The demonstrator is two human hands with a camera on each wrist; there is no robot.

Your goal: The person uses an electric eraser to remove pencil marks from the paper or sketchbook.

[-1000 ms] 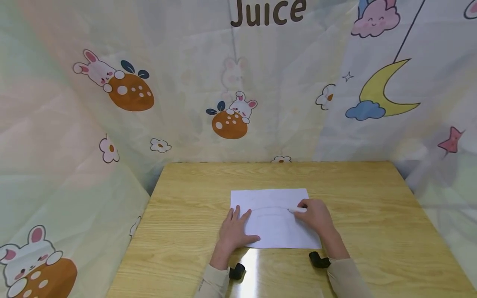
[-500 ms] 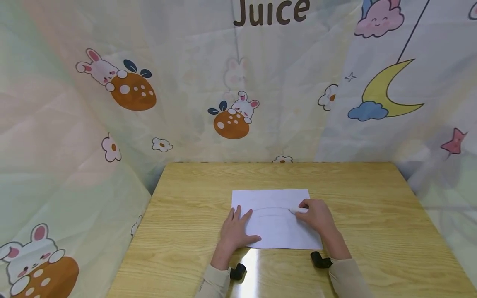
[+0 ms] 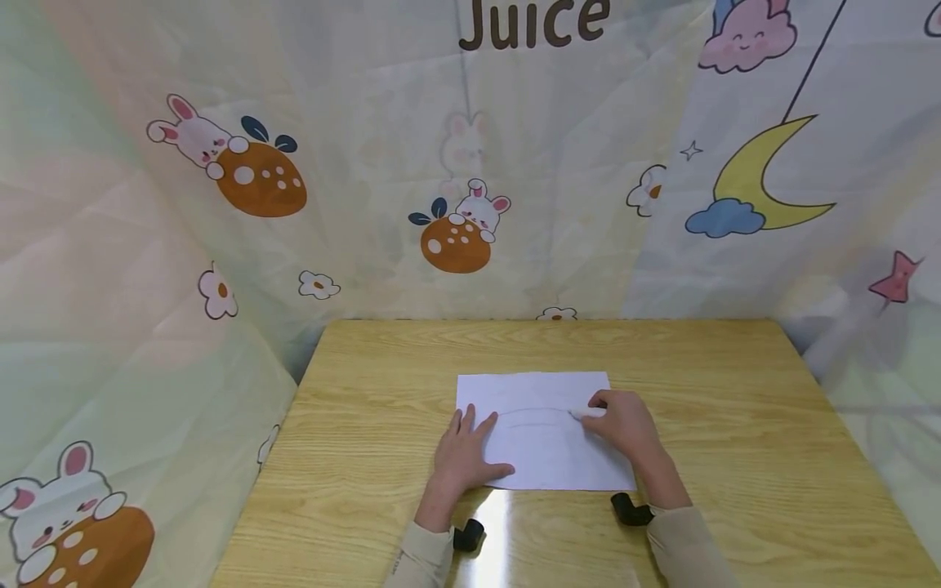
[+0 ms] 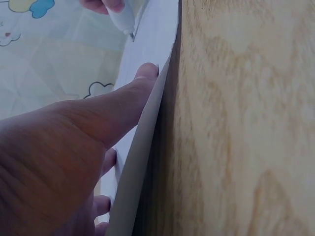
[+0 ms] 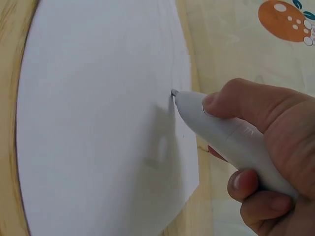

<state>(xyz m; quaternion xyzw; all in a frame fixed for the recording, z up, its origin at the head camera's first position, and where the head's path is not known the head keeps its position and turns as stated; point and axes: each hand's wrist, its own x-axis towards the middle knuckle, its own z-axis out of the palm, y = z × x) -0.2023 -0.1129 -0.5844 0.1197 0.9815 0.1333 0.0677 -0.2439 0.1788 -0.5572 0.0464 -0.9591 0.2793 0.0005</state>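
White paper sheet (image 3: 544, 433) flat on the wooden table (image 3: 735, 408), near the front edge, about midway across. Faint pencil-grey arc (image 3: 532, 411) across the sheet's upper half. White pen (image 5: 231, 140) pinched in the right hand (image 3: 625, 425), fingers and thumb curled round the barrel, tip (image 5: 173, 92) down on the sheet at the arc's right end. Left hand (image 3: 461, 457) flat on the sheet's left edge, fingers straight and spread, gripping nothing, simply pressing the sheet down; thumb (image 4: 133, 93) along the sheet's rim in the left wrist view.

Compared with a second ago, hardly any shift: pen tip still at the arc's right end, left hand unmoved, sheet in the same spot. Likely a stroke just finishing or pausing there.

Beyond the sheet: bare wood on all sides, widest to the right and behind, narrower toward the front edge. Cartoon-printed cloth (image 3: 456, 204) hung behind and to both sides of the table, well apart from the sheet.
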